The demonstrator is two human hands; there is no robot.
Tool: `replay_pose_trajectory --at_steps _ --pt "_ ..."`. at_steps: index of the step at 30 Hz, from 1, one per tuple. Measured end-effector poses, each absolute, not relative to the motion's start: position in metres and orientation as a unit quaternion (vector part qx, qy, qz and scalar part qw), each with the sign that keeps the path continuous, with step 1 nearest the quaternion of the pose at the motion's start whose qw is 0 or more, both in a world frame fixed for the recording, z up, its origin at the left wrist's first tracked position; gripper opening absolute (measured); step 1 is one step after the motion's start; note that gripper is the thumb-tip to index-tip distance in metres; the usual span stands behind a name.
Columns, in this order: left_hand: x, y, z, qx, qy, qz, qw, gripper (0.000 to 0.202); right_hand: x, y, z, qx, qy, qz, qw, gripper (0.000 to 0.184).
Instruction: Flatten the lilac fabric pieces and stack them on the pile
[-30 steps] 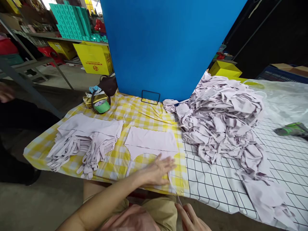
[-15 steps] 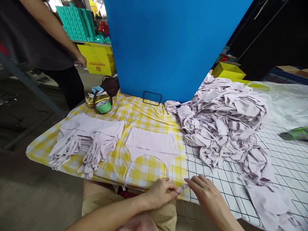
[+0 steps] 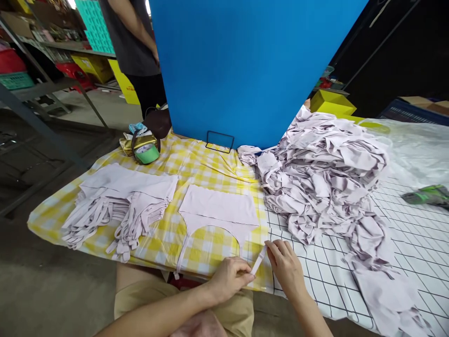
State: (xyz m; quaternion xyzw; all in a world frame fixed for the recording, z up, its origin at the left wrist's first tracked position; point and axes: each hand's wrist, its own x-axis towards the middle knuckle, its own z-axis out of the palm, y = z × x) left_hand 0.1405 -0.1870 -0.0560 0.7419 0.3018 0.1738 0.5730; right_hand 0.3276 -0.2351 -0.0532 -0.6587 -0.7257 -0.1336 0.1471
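Note:
A pale lilac garment piece [image 3: 219, 210] lies flat on the yellow checked cloth [image 3: 206, 164], its thin straps running toward me. At the table's near edge my left hand [image 3: 229, 278] pinches the lower end of the right strap [image 3: 258, 261]. My right hand [image 3: 286, 267] pinches the same strap at its upper end, so the strap stretches between both hands. To the left sits a flat stack of the same lilac pieces [image 3: 121, 199]. A big loose heap of lilac pieces [image 3: 326, 173] rises on the right.
A tall blue panel [image 3: 252, 65] stands at the table's back. Green tape roll [image 3: 147, 152] and gold packet sit back left. A person [image 3: 135, 42] stands behind, left. White grid cloth [image 3: 414, 234], clear plastic and a green object [image 3: 426, 194] lie right.
My left hand left the flat garment and drew back to the table edge. My right hand rose from below the edge; both now pinch the strap. The person walked from the left to the panel.

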Motion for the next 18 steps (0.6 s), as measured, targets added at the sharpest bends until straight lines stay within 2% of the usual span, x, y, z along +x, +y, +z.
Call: replay_pose_trajectory --at_steps 4,9,14,18 --pt "0.142 -0.187 -0.061 0.758 0.287 0.195 0.552 0.008 0.323 -0.227 -0.063 -0.67 -0.717 -0.109 0.159 0.021" --pt "0.141 -0.179 -0.062 0.795 0.273 0.199 0.504 0.009 0.313 -0.214 -0.072 -0.714 -0.625 0.041 0.313 0.017" --pt "0.14 -0.133 -0.058 0.838 0.326 0.238 0.367 0.019 0.301 -0.199 -0.071 -0.744 -0.541 0.118 0.373 0.017" --pt "0.145 -0.09 -0.06 0.885 0.333 0.192 0.265 0.021 0.291 -0.185 -0.068 -0.733 -0.522 0.176 0.399 0.016"
